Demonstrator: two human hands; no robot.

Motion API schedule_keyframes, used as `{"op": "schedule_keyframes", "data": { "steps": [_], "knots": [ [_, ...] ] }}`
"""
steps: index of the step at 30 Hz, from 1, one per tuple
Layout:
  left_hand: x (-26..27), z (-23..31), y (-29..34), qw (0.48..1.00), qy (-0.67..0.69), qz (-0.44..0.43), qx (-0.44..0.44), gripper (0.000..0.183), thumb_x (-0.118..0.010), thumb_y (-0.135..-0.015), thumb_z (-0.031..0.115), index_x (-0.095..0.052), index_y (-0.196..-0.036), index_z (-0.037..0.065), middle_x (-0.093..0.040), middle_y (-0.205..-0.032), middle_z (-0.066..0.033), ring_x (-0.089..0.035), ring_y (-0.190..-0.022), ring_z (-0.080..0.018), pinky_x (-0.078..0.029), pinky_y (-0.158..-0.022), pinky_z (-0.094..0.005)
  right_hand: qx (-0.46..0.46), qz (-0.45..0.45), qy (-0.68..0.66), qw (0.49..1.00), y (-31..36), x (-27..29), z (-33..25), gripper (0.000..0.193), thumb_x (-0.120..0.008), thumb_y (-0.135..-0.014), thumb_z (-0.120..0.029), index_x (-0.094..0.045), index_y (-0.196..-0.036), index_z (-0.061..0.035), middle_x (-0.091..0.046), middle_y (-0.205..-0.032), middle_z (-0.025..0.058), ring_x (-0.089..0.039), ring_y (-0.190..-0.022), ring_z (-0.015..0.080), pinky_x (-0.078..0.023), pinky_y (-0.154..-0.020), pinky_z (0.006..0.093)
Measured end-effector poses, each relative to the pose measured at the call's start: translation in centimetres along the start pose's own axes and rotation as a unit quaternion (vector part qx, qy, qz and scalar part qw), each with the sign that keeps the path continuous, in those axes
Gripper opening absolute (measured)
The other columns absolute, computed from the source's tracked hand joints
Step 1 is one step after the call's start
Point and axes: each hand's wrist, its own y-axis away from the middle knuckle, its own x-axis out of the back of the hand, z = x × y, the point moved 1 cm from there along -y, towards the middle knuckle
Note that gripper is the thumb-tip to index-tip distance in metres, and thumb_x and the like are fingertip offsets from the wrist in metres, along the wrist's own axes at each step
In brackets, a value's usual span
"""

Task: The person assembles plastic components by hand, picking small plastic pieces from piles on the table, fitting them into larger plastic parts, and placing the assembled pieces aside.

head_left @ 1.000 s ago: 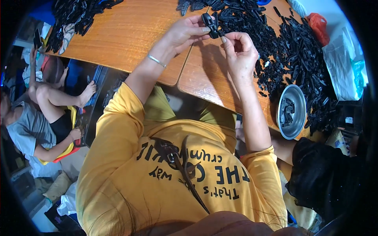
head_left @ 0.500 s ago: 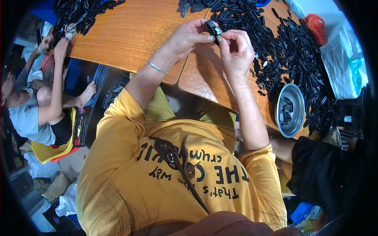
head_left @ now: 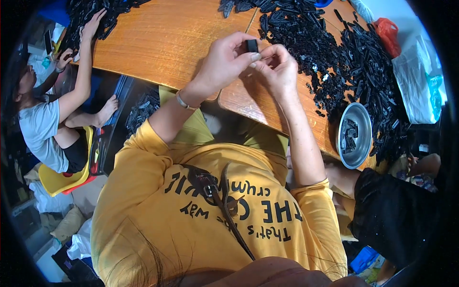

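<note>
Above the table, my left hand [head_left: 228, 61] pinches a small black plastic part [head_left: 252, 46] between thumb and fingers. Close against it, my right hand [head_left: 278, 71] has its thumb and fingers pressed together at the part's right side. Whatever lies between the right fingertips is too small and covered to make out. Beyond and right of my hands spreads a heap of small black plastic parts [head_left: 306, 52], with a few white bits [head_left: 325, 77] among them.
A metal bowl [head_left: 342, 143] holding some black parts stands at the table's right edge. Long black pieces [head_left: 377, 95] are piled beside it, near a red plastic bag [head_left: 385, 36] and a white bag [head_left: 413, 81]. At left a person [head_left: 48, 129] sits by another black heap [head_left: 107, 26].
Both hands have come slightly nearer to me. The black part has been turned, and its silvery white piece no longer shows. The person at left has reached farther over their heap.
</note>
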Motion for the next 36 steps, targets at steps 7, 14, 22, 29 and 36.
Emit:
{"op": "schedule_keyframes", "data": {
  "steps": [7,14,22,29,36],
  "knots": [
    [8.9,0.8,6.8,0.981,0.071,0.026,0.177,0.026,-0.068,-0.099,0.004,-0.064,-0.124,0.0,-0.069,-0.103,-0.0031,-0.065,-0.093,-0.0074,-0.053,-0.079,-0.0233,-0.095,-0.249,-0.031,0.963,1.9,-6.4,0.1,0.032,-0.091,-0.081,-0.024,-0.068,-0.09,-0.0026,-0.07,-0.078,0.0052,-0.065,-0.072,0.0137,-0.054,-0.066,0.0309],
    [19.2,7.3,9.9,0.903,-0.409,-0.038,0.128,0.033,-0.074,-0.092,0.008,-0.069,-0.123,-0.002,-0.073,-0.109,-0.0079,-0.068,-0.108,-0.0191,-0.054,-0.096,-0.0331,0.013,-0.064,0.246,0.967,-5.4,-3.1,1.8,0.025,-0.086,-0.082,-0.024,-0.074,-0.089,-0.0029,-0.074,-0.087,0.0186,-0.073,-0.08,0.0331,-0.057,-0.072,0.0413],
    [12.2,-4.3,-9.8,0.858,-0.496,0.129,-0.003,0.034,-0.076,-0.093,0.037,-0.076,-0.11,0.008,-0.077,-0.097,-0.0157,-0.075,-0.087,-0.0303,-0.058,-0.077,-0.0415,0.016,-0.118,0.4,0.909,-9.4,-6.4,2.5,0.024,-0.078,-0.085,-0.026,-0.074,-0.098,-0.0062,-0.074,-0.099,0.0209,-0.072,-0.096,0.0402,-0.056,-0.084,0.0484],
    [8.4,-6.9,-15.4,0.812,-0.555,0.178,0.041,0.036,-0.08,-0.086,0.041,-0.076,-0.106,0.012,-0.077,-0.099,-0.0154,-0.073,-0.093,-0.037,-0.057,-0.081,-0.0495,0.016,-0.152,0.329,0.932,-7.1,-5.7,1.1,0.023,-0.078,-0.081,-0.013,-0.068,-0.098,-0.0024,-0.073,-0.094,0.0232,-0.071,-0.094,0.0432,-0.056,-0.081,0.0504],
    [8.2,-8.0,-12.5,0.844,-0.495,0.206,0.014,0.026,-0.085,-0.081,0.023,-0.072,-0.099,0.009,-0.076,-0.099,-0.0142,-0.073,-0.096,-0.0356,-0.057,-0.084,-0.0473,0.035,-0.139,0.245,0.959,-5.1,-5.0,1.8,0.028,-0.086,-0.083,-0.019,-0.064,-0.087,-0.0015,-0.072,-0.08,0.017,-0.072,-0.076,0.0341,-0.056,-0.069,0.0418]
  ]
}}
